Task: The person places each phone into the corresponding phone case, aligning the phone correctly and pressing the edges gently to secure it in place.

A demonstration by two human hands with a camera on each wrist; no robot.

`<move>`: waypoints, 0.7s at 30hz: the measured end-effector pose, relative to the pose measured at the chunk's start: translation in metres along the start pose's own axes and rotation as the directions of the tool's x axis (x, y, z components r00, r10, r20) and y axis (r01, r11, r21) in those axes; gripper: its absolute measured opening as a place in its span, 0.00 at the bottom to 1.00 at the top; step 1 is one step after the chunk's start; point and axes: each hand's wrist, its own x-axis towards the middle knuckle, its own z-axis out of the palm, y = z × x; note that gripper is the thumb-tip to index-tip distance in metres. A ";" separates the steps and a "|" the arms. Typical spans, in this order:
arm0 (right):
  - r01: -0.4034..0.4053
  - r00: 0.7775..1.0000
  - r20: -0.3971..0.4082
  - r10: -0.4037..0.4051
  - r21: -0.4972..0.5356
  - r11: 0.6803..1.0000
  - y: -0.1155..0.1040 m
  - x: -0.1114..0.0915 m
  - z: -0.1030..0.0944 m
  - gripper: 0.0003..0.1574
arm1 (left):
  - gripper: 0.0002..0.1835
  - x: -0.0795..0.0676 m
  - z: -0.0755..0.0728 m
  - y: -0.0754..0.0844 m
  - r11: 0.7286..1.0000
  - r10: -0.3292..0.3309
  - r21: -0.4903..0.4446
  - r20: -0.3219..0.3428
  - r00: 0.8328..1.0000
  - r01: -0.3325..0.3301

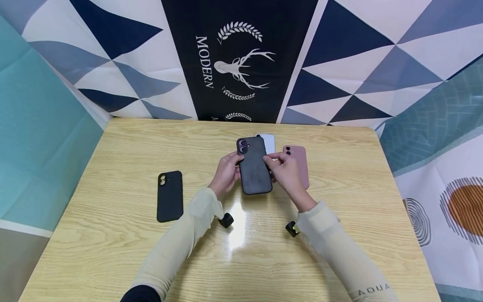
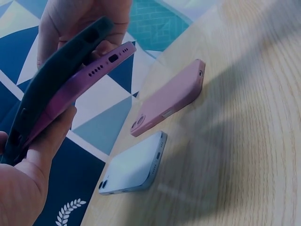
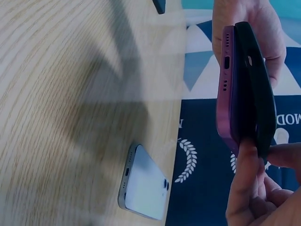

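Observation:
Between the hands, above the table, is a black phone case (image 1: 256,172) with a purple phone (image 3: 225,99) partly inside it. The wrist views show case and phone joined at one long side, while a wedge-shaped gap parts them along the port end. My left hand (image 1: 225,173) grips the phone and case by their left edge, thumb on the case near the camera opening. On the opposite edge, my right hand (image 1: 285,171) pinches the case between thumb and fingers, with a fingertip right at the gap in the right wrist view.
Behind the held case lies a light blue-white phone (image 1: 269,143). To its right is a pink phone (image 1: 302,161), partly covered by my right hand. Another black phone case (image 1: 170,197) lies to the left on the wooden table (image 1: 113,184). Patterned cloth hangs behind.

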 end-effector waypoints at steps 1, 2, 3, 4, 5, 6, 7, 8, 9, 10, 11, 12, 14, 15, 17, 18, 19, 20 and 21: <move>0.003 1.000 -0.001 -0.003 -0.009 1.000 0.000 0.000 0.000 0.19 | 0.21 0.000 0.000 0.000 1.000 0.002 0.001 0.001 1.000 -0.002; 0.007 1.000 -0.001 -0.007 -0.017 1.000 -0.001 -0.001 -0.001 0.19 | 0.21 -0.001 0.000 0.000 1.000 0.004 0.002 0.004 1.000 -0.004; 0.012 1.000 0.000 -0.012 -0.025 1.000 -0.001 -0.001 -0.001 0.19 | 0.21 -0.001 0.000 0.000 1.000 0.004 0.004 0.006 1.000 -0.004; 0.014 1.000 0.000 -0.014 -0.030 0.999 -0.001 -0.002 -0.002 0.19 | 0.21 -0.001 0.000 0.000 1.000 0.006 0.008 0.008 1.000 -0.006; 0.017 1.000 0.002 -0.017 -0.031 0.999 -0.002 -0.003 -0.002 0.18 | 0.21 -0.002 0.000 -0.001 1.000 0.007 0.011 0.009 1.000 -0.007; 0.022 1.000 0.004 -0.022 -0.031 0.999 -0.002 -0.003 -0.003 0.18 | 0.21 -0.002 0.000 0.000 1.000 0.011 0.015 0.013 1.000 -0.011; 0.027 1.000 0.008 -0.026 -0.033 0.999 -0.002 -0.004 -0.003 0.18 | 0.21 -0.002 0.000 -0.001 1.000 0.015 0.022 0.013 1.000 -0.015; 0.030 1.000 0.010 -0.029 -0.035 0.999 -0.002 -0.005 -0.004 0.18 | 0.21 -0.003 0.000 -0.001 0.999 0.019 0.028 0.013 1.000 -0.019; 0.031 0.999 0.011 -0.030 -0.038 0.999 -0.002 -0.006 -0.004 0.18 | 0.21 -0.003 0.000 0.000 0.999 0.024 0.036 0.013 1.000 -0.024; 0.032 0.999 0.013 -0.031 -0.043 0.999 -0.002 -0.006 -0.004 0.18 | 0.21 -0.003 0.000 0.000 0.999 0.028 0.042 0.012 1.000 -0.028; 0.036 0.999 0.017 -0.035 -0.051 0.998 -0.002 -0.007 -0.005 0.18 | 0.20 -0.003 0.000 0.000 0.998 0.031 0.046 0.010 0.999 -0.032; 0.037 0.999 0.023 -0.035 -0.060 0.998 -0.002 -0.007 -0.005 0.19 | 0.20 -0.004 -0.001 0.000 0.998 0.035 0.051 0.008 0.999 -0.036; 0.024 0.999 0.043 -0.021 -0.080 0.997 -0.001 -0.008 -0.005 0.21 | 0.20 -0.004 -0.001 0.000 0.998 0.044 0.052 0.011 0.999 -0.044; 0.017 0.998 0.057 -0.012 -0.092 0.996 0.000 -0.009 -0.005 0.22 | 0.19 -0.004 -0.001 0.001 0.997 0.048 0.054 0.012 0.999 -0.048; 0.004 0.996 0.093 0.006 -0.107 0.994 0.002 -0.009 -0.006 0.26 | 0.19 -0.004 -0.001 0.001 0.997 0.051 0.055 0.016 0.999 -0.052; -0.002 0.994 0.111 0.014 -0.110 0.994 0.003 -0.009 -0.006 0.28 | 0.19 -0.004 0.000 0.001 0.997 0.053 0.058 0.018 0.998 -0.054; -0.007 0.992 0.125 0.021 -0.110 0.994 0.004 -0.009 -0.006 0.29 | 0.18 -0.004 0.000 0.002 0.997 0.053 0.059 0.018 0.998 -0.054; -0.009 0.991 0.135 0.024 -0.106 0.994 0.005 -0.009 -0.006 0.30 | 0.18 -0.004 0.000 0.002 0.997 0.052 0.062 0.017 0.998 -0.053; -0.009 0.990 0.140 0.024 -0.102 0.995 0.006 -0.009 -0.006 0.30 | 0.18 -0.003 0.000 0.002 0.997 0.051 0.065 0.015 0.999 -0.052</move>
